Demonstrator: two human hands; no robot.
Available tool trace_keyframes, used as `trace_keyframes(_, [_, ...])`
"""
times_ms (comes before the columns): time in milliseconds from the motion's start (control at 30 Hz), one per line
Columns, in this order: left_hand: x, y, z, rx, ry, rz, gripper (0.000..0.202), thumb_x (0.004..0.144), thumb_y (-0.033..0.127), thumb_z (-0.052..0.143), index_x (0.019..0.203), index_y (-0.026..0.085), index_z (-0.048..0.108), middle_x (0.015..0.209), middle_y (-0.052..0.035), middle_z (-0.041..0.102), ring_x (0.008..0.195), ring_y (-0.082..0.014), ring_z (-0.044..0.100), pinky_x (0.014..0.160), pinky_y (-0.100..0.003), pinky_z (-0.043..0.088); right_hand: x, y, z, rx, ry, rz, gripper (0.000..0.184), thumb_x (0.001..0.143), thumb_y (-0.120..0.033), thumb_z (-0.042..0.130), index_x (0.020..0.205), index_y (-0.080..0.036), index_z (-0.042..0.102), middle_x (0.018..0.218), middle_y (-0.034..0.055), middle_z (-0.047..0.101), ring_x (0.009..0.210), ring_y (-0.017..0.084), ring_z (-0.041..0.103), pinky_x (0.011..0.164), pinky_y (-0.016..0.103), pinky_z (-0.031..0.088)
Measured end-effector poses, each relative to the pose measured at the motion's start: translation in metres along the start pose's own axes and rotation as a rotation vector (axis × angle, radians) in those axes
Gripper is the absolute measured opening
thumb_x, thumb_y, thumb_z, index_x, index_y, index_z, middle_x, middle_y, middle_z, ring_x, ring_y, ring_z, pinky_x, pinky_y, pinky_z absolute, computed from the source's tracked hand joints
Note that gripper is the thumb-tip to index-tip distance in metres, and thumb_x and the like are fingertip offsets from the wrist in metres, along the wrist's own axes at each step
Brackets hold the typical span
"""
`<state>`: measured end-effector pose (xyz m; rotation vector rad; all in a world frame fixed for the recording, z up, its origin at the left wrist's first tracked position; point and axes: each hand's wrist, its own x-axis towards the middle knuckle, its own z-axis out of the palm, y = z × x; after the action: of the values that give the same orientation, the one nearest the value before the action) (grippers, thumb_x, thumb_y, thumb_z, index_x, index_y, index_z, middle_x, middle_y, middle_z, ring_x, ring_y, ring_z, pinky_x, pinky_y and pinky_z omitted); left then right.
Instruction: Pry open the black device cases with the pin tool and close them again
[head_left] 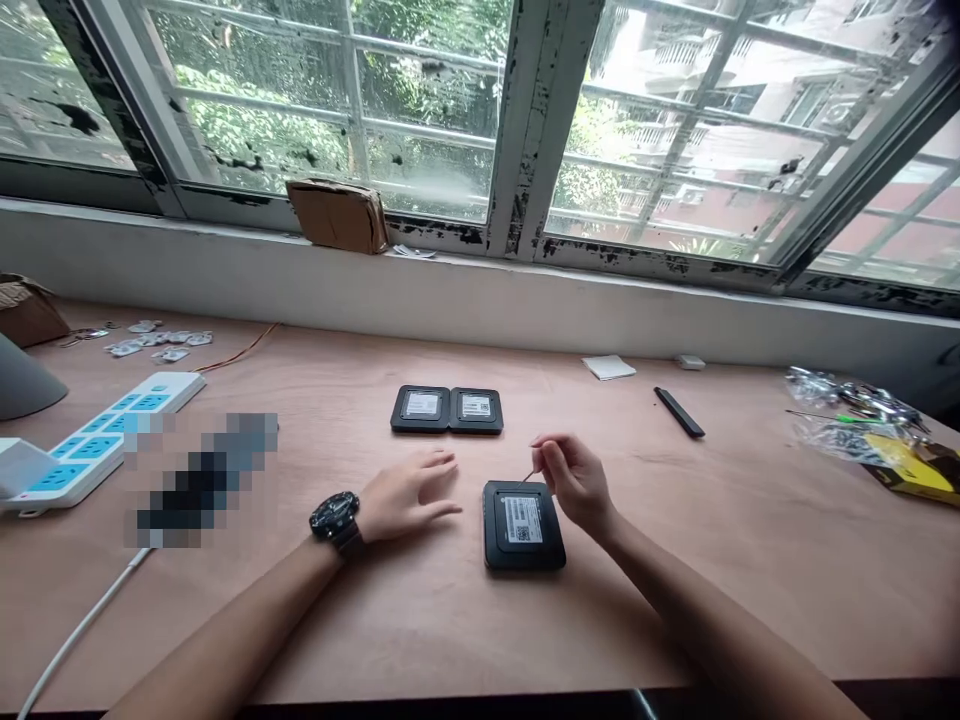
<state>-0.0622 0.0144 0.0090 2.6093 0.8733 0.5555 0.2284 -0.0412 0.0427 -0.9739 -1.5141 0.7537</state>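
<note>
Left to right: power strip (97, 440) on the worktop (420, 640), clear of the work. My left hand (409, 495) is open, fingers loosely spread, holding nothing; can't tell if it rests on the surface or hovers. Beyond it, two black units (421, 404) sit side by side, labels up. Then the near black unit (523, 525), between my hands, flat, label up. My right hand (574, 480) pinches a thin pin-like piece (529, 476) at that unit's far edge; can't tell if the tip touches. Farther right, a dark bar (679, 413) lies loose.

Step in hand, my read: working that far edge with the thin piece. Next move calls for steadying the unit with the left and keeping the tip lined up; risk is the unit sliding, since nothing visibly braces it.
</note>
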Motion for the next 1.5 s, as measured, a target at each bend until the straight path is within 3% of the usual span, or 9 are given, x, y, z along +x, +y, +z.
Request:
trace_keyframes(300, [-0.001, -0.006, -0.003, 0.023, -0.009, -0.009, 0.042, 0.101, 0.050, 0.057, 0.133, 0.024, 0.064, 0.144, -0.0084, 0.060, 0.134, -0.0282, 0.055, 0.108, -0.039, 0.048, 0.004, 0.009, 0.026, -0.205, -0.157, -0.071, 0.026, 0.104, -0.042, 0.050, 0.100, -0.022, 0.066, 0.071, -0.0010, 0.060, 0.062, 0.014, 0.057, 0.059, 0.026, 0.047])
trace_keyframes(500, [-0.002, -0.006, -0.004, 0.028, 0.008, 0.017, 0.039, 0.102, 0.045, 0.057, 0.135, 0.025, 0.063, 0.142, -0.0077, 0.061, 0.132, -0.0266, 0.058, 0.107, -0.038, 0.049, 0.007, 0.002, 0.022, -0.019, -0.285, 0.051, 0.042, 0.108, -0.046, 0.035, 0.120, -0.023, 0.068, 0.083, 0.0018, 0.062, 0.056, 0.011, 0.050, 0.060, 0.029, 0.051])
trace_keyframes(567, [-0.001, -0.007, -0.005, 0.024, 0.012, 0.029, 0.039, 0.102, 0.044, 0.057, 0.136, 0.025, 0.062, 0.142, -0.0074, 0.062, 0.131, -0.0261, 0.058, 0.106, -0.038, 0.050, 0.009, 0.001, 0.019, 0.030, -0.291, 0.067, 0.038, 0.106, -0.046, 0.044, 0.116, -0.023, 0.072, 0.092, 0.0046, 0.064, 0.062, 0.012, 0.056, 0.066, 0.032, 0.055])
trace_keyframes(733, [0.000, -0.010, -0.005, 0.043, 0.012, 0.029, 0.037, 0.103, 0.043, 0.056, 0.134, 0.026, 0.063, 0.140, -0.0069, 0.063, 0.132, -0.0252, 0.058, 0.108, -0.039, 0.048, 0.013, 0.002, 0.017, 0.157, -0.181, 0.079, 0.020, 0.085, -0.039, 0.078, 0.086, -0.021, 0.070, 0.112, 0.0073, 0.061, 0.072, 0.013, 0.065, 0.064, 0.032, 0.059])
trace_keyframes(900, [0.003, 0.007, 0.005, 0.167, 0.040, 0.022, 0.053, 0.101, 0.039, 0.057, 0.150, 0.021, 0.046, 0.152, -0.0112, 0.052, 0.142, -0.0288, 0.047, 0.123, -0.056, 0.026, 0.021, 0.003, -0.004, 0.199, 0.076, 0.052, 0.027, 0.084, -0.036, 0.080, 0.082, -0.021, 0.057, 0.107, 0.0034, 0.061, 0.059, 0.007, 0.056, 0.058, 0.027, 0.057])
trace_keyframes(1100, [0.002, 0.049, 0.023, 0.187, -0.027, 0.187, 0.080, 0.086, 0.002, 0.044, 0.161, 0.024, 0.025, 0.161, -0.0047, 0.040, 0.149, -0.0243, 0.036, 0.124, -0.051, 0.029, 0.029, 0.027, -0.063, -0.211, 0.275, -0.105, 0.034, 0.085, -0.046, 0.078, 0.081, -0.022, 0.054, 0.094, 0.0043, 0.067, 0.059, 0.012, 0.057, 0.055, 0.027, 0.050])
trace_keyframes(1300, [-0.045, 0.081, 0.016, 0.325, 0.091, 0.219, 0.064, 0.095, 0.012, 0.049, 0.157, 0.021, 0.037, 0.152, -0.0058, 0.053, 0.141, -0.0271, 0.049, 0.128, -0.053, 0.019, 0.010, 0.051, -0.113, -0.899, -0.018, -0.200, 0.031, 0.096, -0.054, 0.062, 0.088, -0.024, 0.068, 0.076, 0.0022, 0.072, 0.058, 0.015, 0.061, 0.054, 0.027, 0.038])
trace_keyframes(1400, [-0.054, 0.095, 0.015, 0.378, 0.173, 0.233, 0.059, 0.097, 0.015, 0.051, 0.155, 0.019, 0.042, 0.143, -0.0061, 0.062, 0.136, -0.0268, 0.055, 0.129, -0.051, 0.018, 0.004, 0.054, -0.116, -0.997, -0.126, -0.162, 0.031, 0.099, -0.053, 0.057, 0.088, -0.026, 0.070, 0.083, 0.0028, 0.075, 0.061, 0.017, 0.066, 0.054, 0.027, 0.037])
trace_keyframes(1500, [-0.035, 0.107, 0.022, 0.375, 0.144, 0.250, 0.055, 0.100, 0.018, 0.051, 0.154, 0.019, 0.042, 0.146, -0.0081, 0.059, 0.138, -0.0291, 0.053, 0.125, -0.052, 0.029, 0.004, 0.054, -0.107, -0.982, -0.237, -0.112, 0.029, 0.098, -0.052, 0.058, 0.091, -0.027, 0.072, 0.091, 0.0032, 0.077, 0.067, 0.019, 0.069, 0.059, 0.028, 0.043])
